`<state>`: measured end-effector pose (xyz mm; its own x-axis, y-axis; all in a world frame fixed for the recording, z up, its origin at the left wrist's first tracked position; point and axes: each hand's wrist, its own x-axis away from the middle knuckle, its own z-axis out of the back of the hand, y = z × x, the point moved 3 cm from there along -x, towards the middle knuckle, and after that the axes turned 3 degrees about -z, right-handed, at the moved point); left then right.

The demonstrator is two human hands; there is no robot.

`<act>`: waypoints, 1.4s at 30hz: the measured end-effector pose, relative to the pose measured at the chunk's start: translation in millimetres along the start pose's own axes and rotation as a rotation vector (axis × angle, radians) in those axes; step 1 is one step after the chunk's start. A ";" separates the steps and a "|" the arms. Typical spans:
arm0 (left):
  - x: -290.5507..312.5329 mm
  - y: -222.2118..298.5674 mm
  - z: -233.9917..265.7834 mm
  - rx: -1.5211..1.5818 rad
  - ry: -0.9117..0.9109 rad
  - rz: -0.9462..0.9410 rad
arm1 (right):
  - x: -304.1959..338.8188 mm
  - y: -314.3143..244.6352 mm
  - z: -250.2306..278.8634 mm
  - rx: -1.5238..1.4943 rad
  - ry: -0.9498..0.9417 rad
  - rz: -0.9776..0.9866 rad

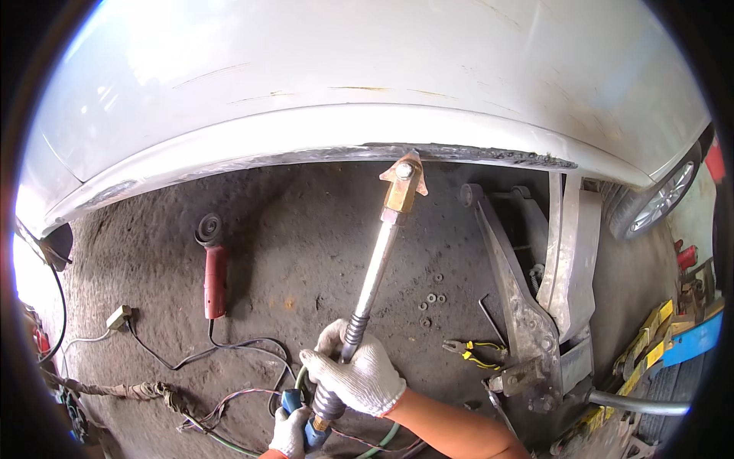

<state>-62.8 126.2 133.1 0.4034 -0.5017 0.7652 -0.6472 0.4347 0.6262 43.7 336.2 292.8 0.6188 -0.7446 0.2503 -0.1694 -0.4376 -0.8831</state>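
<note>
A slide-hammer dent puller [376,268] with a metal rod and a copper, arrow-shaped tip points up at the lower edge of a white car sill [306,122]. Its tip overlaps the dark, bared strip [497,155] along that edge; whether they touch I cannot tell. White-gloved, my right hand [363,375] closes round the black ribbed part of the shaft. My left hand [288,432], also in a white glove, grips the blue handle at the puller's rear end. Part of the handle is hidden behind the gloves.
A red angle grinder [215,279] lies on the floor at left, its cord [172,363] trailing nearby. To the right stand a metal floor jack [527,314], yellow-handled pliers [475,352], a hex key [492,317] and several small washers [432,298]. The car's wheel [661,200] is far right.
</note>
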 end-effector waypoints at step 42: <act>-12.7 -14.3 4.4 -0.076 0.019 0.088 | -9.3 -21.2 14.3 -0.575 0.028 -0.029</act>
<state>-61.5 123.0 113.8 0.3599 -0.4447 0.8202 -0.6298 0.5327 0.5653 52.5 359.7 303.5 0.6102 -0.7377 0.2890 -0.5472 -0.6562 -0.5196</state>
